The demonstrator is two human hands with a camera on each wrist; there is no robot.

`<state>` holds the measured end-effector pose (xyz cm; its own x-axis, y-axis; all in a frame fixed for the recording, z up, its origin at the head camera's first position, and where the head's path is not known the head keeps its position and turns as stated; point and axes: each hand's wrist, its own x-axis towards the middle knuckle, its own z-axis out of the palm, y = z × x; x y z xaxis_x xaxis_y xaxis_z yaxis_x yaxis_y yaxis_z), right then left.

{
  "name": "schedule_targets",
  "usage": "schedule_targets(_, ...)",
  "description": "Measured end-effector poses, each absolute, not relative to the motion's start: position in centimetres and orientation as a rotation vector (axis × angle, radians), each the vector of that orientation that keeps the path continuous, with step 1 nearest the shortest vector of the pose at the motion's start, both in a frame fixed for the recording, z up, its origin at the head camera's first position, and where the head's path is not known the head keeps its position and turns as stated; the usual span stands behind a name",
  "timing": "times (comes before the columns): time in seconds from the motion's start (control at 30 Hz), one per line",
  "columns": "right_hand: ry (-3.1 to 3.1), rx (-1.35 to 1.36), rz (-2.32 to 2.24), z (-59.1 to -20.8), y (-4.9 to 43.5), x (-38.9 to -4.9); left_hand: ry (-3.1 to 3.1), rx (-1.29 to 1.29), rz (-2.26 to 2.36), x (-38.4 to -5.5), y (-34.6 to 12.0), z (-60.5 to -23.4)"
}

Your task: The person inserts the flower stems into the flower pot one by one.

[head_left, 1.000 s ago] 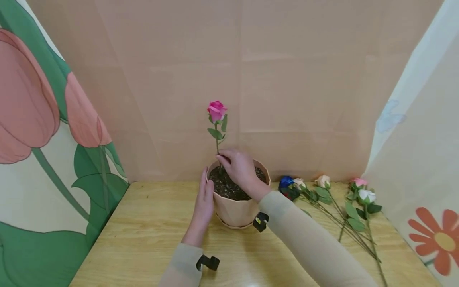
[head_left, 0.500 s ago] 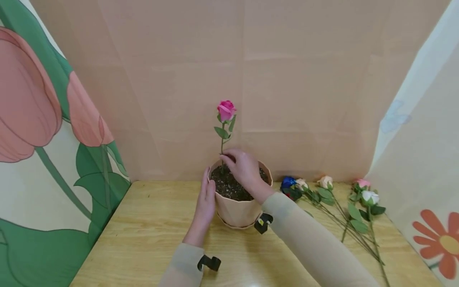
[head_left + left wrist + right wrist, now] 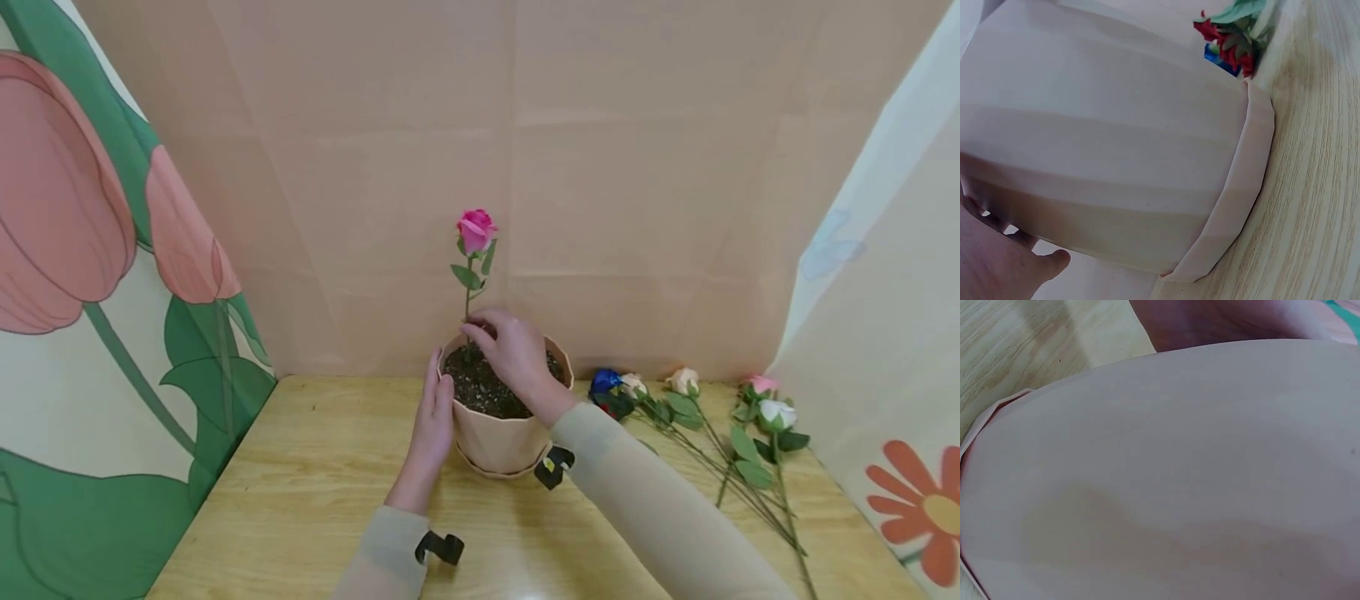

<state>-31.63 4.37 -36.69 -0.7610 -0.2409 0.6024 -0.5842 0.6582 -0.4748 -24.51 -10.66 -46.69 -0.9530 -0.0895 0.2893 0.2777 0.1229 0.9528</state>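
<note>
A pink rose (image 3: 477,232) stands upright in a beige pot (image 3: 495,442) of dark soil (image 3: 480,390). My right hand (image 3: 513,354) reaches over the pot and pinches the rose's stem low down, just above the soil. Against the pot's left side rests my left hand (image 3: 433,417), its fingers extended along the wall. In the left wrist view, the pot wall (image 3: 1097,137) fills most of the frame, with part of my left hand (image 3: 1000,259) at lower left. The right wrist view shows the pot wall (image 3: 1166,456), and the pinching fingers are outside it.
Several loose roses lie on the wooden table (image 3: 315,475) at right, among them a blue rose (image 3: 604,382) and a white rose (image 3: 776,412). The pot sits on a saucer (image 3: 498,474). A plain backdrop (image 3: 375,208) rises behind the table.
The rose has tilted slightly right to stand straighter, my right hand keeping its pinch on the stem. The view has shifted a little; my left hand stays on the pot.
</note>
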Motion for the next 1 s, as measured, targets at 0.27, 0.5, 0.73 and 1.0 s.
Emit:
schedule_targets(0.27,-2.381,0.626,0.980,-36.3,4.7,-31.4,-2.112,-0.212,-1.905,-24.7,-10.6,-46.9)
schedule_targets(0.5,-2.441,0.605,1.109,-35.3,5.9,-30.8,-2.122,-0.198,-1.885,-24.6,-10.7,-46.8)
schedule_targets(0.73,-2.469,0.605,1.217,-34.6,8.4,-29.8,-2.127,-0.185,-1.886,-24.5,-10.5,-46.8)
schedule_targets(1.0,-2.541,0.542,1.180,-33.6,11.8,-27.9,-2.121,-0.178,-1.889,-24.5,-10.4,-46.9)
